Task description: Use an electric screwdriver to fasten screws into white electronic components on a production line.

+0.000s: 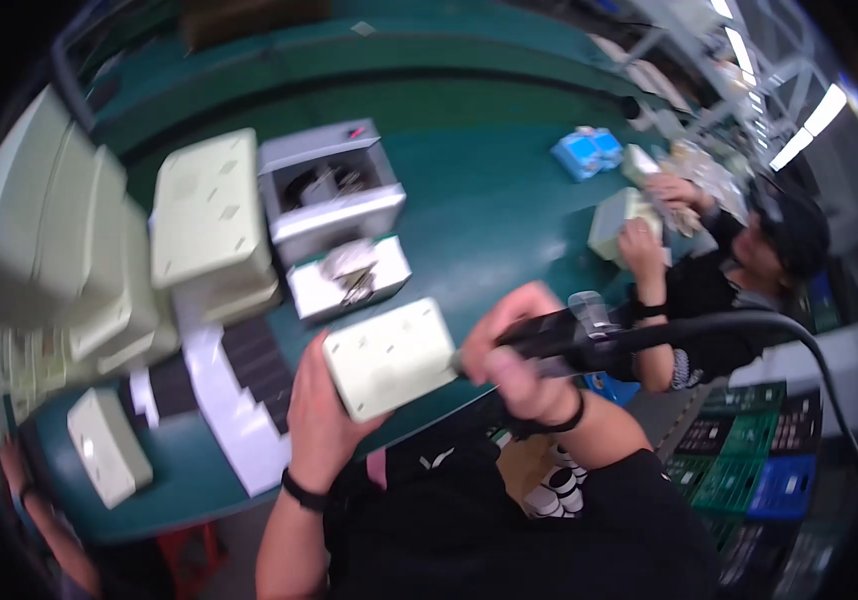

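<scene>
Left hand [317, 425] gripping a cream box [389, 360] along its eight o'clock side; box held up at the near edge of the green bench [489, 195], broad face upward. Right hand [524, 375], at the box's three o'clock, wrapped round a black tool [554, 340]. Tool end points toward the box; contact cannot be told, blurred. Black cable [739, 325] runs off at three, curving down toward four.

Surroundings, same clock, twelve away from the wearer:
- Eleven: white carton [299, 290] with a bagged item [349, 262]; grey bin [334, 220] just behind.
- Ten: stacked cream housings [207, 205].
- Eight: white paper [239, 435], then a smaller cream case [109, 450] lying farther out.
- Two: co-worker [714, 280], well apart, both hands at another cream piece [609, 222].
</scene>
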The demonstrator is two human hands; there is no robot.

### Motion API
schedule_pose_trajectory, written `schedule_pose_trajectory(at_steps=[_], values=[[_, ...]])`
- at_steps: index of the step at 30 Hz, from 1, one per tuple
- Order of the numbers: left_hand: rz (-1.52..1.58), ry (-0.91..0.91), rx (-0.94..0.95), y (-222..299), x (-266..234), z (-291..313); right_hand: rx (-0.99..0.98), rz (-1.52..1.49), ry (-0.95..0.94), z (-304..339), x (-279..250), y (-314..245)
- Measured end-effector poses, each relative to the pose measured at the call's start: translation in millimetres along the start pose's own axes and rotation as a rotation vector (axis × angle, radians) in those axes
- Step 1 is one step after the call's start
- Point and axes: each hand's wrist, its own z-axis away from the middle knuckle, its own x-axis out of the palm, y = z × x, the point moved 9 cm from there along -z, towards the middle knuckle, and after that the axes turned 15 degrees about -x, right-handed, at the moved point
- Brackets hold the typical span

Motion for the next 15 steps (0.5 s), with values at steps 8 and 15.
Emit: schedule_pose_trajectory(at_steps=[8,15], values=[[-0.034,-0.040,-0.066,-5,3,8,0.053,-0.119,0.100,1,1,5],[-0.050,-0.067,-0.101,-2,0,12,-0.010,-0.031,0.012,-8,8,-5]])
